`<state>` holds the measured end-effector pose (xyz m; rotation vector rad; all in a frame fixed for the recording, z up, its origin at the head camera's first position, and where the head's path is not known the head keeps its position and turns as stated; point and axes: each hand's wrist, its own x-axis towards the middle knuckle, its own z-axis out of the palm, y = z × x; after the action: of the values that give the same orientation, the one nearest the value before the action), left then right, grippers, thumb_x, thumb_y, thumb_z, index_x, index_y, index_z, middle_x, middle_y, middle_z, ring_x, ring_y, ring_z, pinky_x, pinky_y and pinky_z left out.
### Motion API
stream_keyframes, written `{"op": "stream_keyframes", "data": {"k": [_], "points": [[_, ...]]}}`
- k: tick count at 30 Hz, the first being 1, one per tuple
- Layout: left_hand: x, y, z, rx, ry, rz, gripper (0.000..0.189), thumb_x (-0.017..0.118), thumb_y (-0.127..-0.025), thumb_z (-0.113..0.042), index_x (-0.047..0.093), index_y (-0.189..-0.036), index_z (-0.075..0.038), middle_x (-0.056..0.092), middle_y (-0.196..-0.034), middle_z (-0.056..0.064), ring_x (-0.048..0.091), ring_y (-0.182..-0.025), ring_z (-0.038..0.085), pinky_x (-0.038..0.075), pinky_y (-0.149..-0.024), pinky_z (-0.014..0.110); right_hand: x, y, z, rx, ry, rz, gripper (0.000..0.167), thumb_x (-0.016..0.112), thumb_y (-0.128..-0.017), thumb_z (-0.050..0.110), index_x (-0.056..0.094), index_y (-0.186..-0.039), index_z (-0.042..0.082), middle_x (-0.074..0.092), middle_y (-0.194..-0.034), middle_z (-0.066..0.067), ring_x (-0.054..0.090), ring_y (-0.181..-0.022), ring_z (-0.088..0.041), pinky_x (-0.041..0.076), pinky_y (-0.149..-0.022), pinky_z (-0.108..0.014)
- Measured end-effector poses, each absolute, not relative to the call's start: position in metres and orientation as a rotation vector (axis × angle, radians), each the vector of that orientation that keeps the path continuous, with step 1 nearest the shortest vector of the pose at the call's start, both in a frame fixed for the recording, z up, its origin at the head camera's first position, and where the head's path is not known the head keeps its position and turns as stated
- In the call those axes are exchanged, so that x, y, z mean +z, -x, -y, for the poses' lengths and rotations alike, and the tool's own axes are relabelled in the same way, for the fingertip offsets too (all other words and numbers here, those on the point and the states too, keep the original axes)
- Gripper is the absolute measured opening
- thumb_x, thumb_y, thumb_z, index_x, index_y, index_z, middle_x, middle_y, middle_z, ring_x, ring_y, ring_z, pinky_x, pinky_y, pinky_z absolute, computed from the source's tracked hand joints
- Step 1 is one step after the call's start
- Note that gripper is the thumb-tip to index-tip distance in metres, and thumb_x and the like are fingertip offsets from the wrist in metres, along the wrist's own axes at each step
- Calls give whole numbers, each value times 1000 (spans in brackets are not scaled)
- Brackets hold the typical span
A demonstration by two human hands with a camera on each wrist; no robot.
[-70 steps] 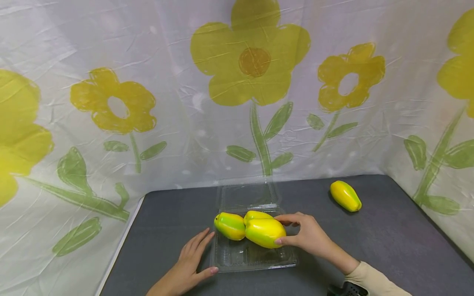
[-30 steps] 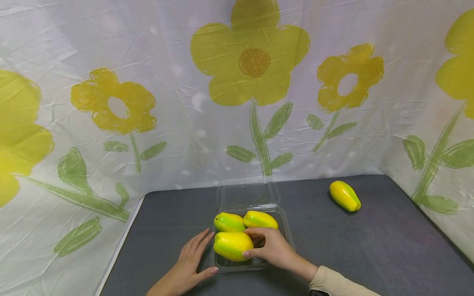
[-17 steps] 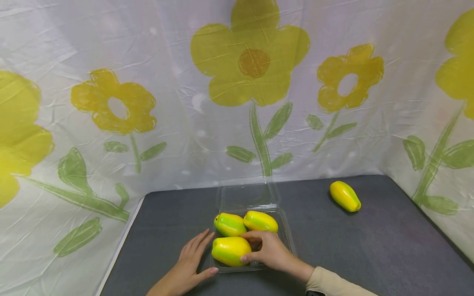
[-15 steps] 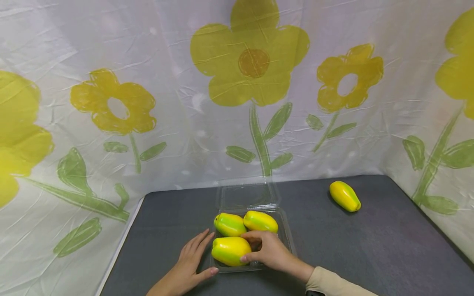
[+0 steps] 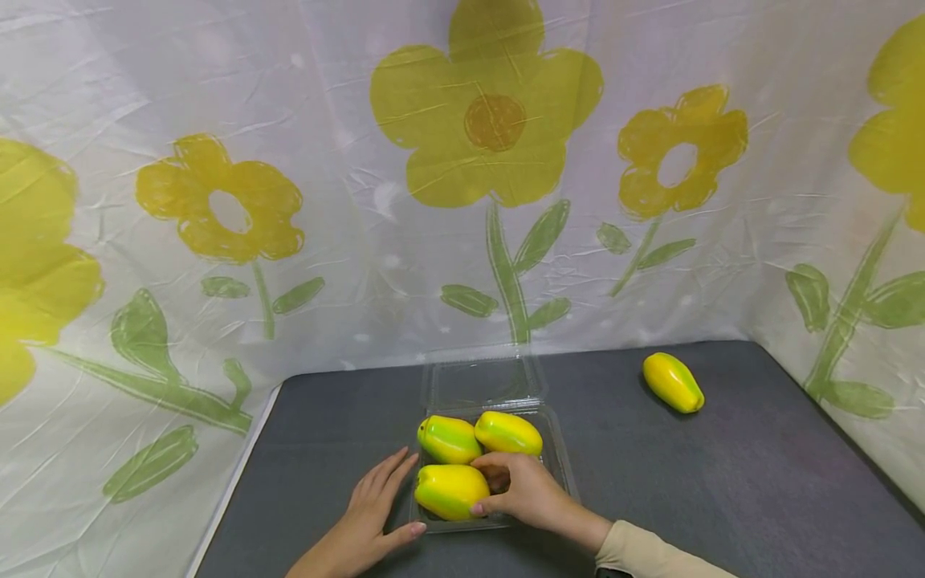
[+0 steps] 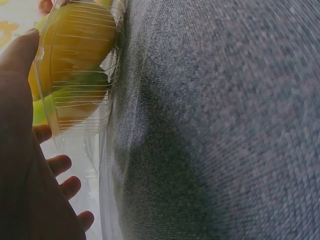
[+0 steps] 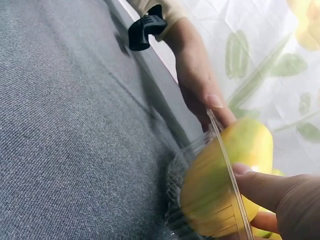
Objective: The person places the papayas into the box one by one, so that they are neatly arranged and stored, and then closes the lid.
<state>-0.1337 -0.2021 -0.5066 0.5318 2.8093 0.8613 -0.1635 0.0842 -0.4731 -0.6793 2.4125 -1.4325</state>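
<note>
A clear plastic clamshell box lies with its lid folded back. In it, two yellow-green papayas sit along the far side. A third, the front papaya, lies at the near left of the box. My right hand holds that one by its right end, thumb in front and fingers behind. Beside the box's left edge is my left hand, its fingers extended and its thumb near the front corner. In the left wrist view, that thumb touches the rim.
Another papaya lies at the back right of the dark grey tabletop. Behind the table hangs a pale curtain printed with yellow flowers. The right wrist wears a dark band.
My right hand has brought the front papaya left and toward me, down into the near left of the box. Over the last half second it barely shifts. My left hand stays in place.
</note>
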Motion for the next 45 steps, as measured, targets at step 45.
{"op": "stream_keyframes", "data": {"k": [45], "points": [[-506,134,201,837,-519,-2813,83,56,-92,-62,18,-159,-30,15,-167,5,21,-149,41,18,-109,77,-432,162,-141,-1393,712,-2433,58,81,-81,35,64,-129,7,73,-112,-16,70,-96,-31,56,-77,-21]]}}
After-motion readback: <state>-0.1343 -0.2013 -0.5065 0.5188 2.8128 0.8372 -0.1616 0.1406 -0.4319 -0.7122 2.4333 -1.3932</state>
